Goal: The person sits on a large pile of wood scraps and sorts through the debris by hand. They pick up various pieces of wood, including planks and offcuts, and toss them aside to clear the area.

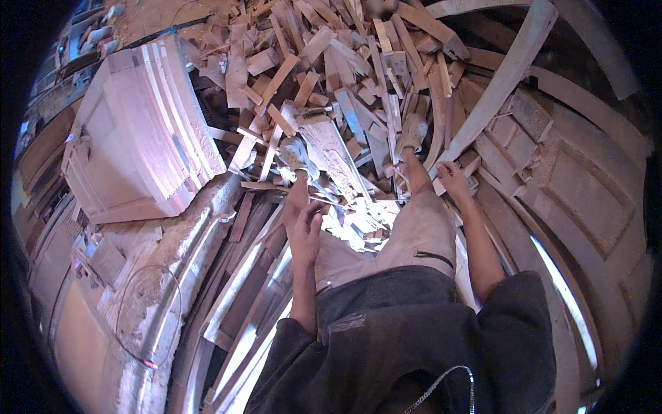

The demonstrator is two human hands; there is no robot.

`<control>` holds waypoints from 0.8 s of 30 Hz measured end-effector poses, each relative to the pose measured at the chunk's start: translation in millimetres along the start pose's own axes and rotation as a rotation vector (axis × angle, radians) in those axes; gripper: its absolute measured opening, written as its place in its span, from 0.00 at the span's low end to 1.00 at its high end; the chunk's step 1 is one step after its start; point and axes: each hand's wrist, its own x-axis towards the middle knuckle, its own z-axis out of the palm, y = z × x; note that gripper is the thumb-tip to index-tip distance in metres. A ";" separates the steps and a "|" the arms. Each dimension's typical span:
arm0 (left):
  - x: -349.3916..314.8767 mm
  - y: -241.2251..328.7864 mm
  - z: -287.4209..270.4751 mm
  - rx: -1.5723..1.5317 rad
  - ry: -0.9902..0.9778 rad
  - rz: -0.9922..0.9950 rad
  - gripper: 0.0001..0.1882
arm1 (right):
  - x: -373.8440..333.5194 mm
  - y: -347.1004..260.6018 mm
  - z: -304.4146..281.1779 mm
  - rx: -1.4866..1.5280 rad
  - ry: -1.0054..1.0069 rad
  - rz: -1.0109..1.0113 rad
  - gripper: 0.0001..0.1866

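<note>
My left hand hangs in front of my left thigh, fingers loosely bent and apart, with nothing visible in it. Out to the right of my right knee is my right hand, its fingers partly stretched and no object visible in them. Close beside it lie a short wood piece and the lower end of a long pale plank; whether the hand touches either cannot be made out. My shoes stand among a heap of wood offcuts.
At the left stands a stack of wooden panels beside a dusty ledge. A thin wire loop hangs lower left. Long boards lie beside my left leg. Panelled wooden doors lean at the right. Curved timbers cross the upper right.
</note>
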 end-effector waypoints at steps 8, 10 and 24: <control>40.8 10.6 -97.6 0.464 -0.120 0.234 0.18 | -112.4 66.5 64.4 -0.191 0.132 0.133 0.23; 53.4 19.9 -118.8 0.502 -0.081 0.511 0.18 | -169.3 43.5 70.9 -0.488 -0.060 0.370 0.28; 117.1 -150.4 16.1 0.219 -0.512 0.143 0.23 | -40.3 -3.7 118.4 -0.180 0.268 -0.070 0.18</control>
